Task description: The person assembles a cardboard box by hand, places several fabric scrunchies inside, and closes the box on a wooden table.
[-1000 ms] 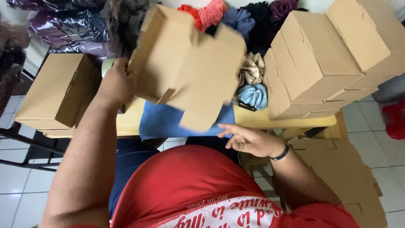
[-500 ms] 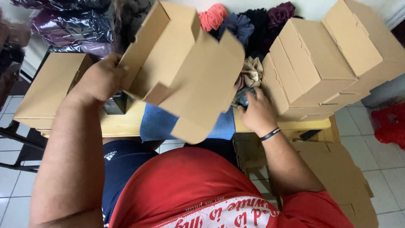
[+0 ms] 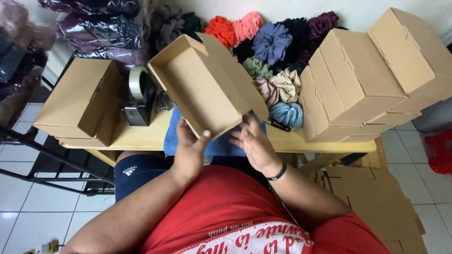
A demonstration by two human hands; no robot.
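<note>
1. Open cardboard box (image 3: 202,89) was held tilted above the table (image 3: 141,136), its inside facing the camera, lid flap hanging to the right.
2. Left hand (image 3: 190,150) gripped the box's near bottom edge, thumb on the rim, fingers clenched round the edge from underneath.
3. Right hand (image 3: 254,143) sat at the box's lower right corner, fingers (image 3: 247,129) spread & touching the lid flap; couldn't tell if it really gripped.
4. Blue cloth (image 3: 219,146) lay on the table just under the box.
5. Tape dispenser (image 3: 139,96) stood just left of the box, w/ a closed box (image 3: 80,101) further left.
6. Pile of scrunchies (image 3: 273,51) lay behind & right of the box, many colours.
7. Stack of closed boxes (image 3: 362,80) stood at the table's right end; flat cardboard sheets (image 3: 376,197) lay on the floor below.
</note>
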